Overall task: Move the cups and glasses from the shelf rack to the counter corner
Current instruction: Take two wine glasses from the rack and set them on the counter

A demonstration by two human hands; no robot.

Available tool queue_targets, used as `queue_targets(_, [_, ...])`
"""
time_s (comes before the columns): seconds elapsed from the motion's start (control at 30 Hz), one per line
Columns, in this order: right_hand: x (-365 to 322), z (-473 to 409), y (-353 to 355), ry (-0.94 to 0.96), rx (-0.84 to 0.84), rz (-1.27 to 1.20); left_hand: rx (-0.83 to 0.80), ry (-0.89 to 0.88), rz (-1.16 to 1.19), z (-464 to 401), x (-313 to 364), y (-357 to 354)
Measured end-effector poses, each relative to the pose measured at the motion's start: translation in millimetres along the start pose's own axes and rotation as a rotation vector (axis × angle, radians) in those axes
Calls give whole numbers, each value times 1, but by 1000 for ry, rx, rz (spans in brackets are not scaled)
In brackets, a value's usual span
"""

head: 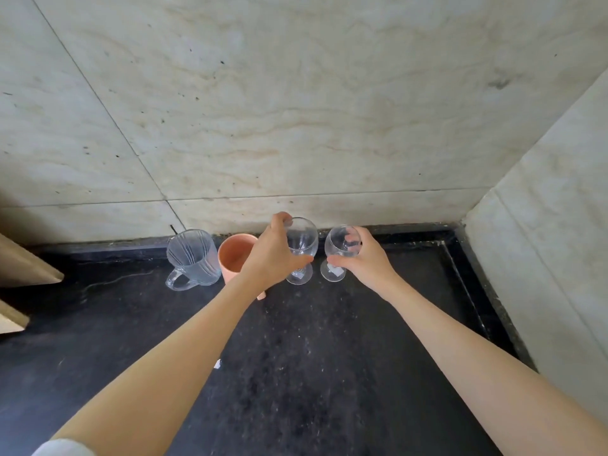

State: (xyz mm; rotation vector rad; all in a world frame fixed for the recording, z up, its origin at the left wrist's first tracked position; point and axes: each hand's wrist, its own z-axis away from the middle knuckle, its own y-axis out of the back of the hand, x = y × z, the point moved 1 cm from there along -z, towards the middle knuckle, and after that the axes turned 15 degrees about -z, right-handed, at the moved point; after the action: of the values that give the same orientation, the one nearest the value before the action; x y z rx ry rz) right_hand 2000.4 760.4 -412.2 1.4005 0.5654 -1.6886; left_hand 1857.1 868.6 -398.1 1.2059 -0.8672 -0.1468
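Note:
Two clear stemmed wine glasses stand upright on the black counter (296, 373) near the back wall. My left hand (271, 255) grips the bowl of the left wine glass (304, 240), fingers curled round it. My right hand (365, 258) grips the bowl of the right wine glass (339, 241) from its right side. Both glass feet look to be on the counter. Left of them stand a peach cup (232, 255), partly hidden by my left hand, and a ribbed clear glass mug (190, 258) with a handle.
Marble walls meet at the corner (460, 222) to the right of the glasses. A raised black lip (467, 274) runs along the counter's right edge. Pale wooden shelf edges (29, 268) jut in at the left. A small white scrap (217, 364) lies on the counter.

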Motion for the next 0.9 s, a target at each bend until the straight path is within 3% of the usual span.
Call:
queue_targets(0.63, [33,-34,-18,-14,44,58,-35,10,30,-19,-7,-18])
queue_targets(0.9, [10,-4,2,-69,-5,170,-116,-67,-149,-6,-4,16])
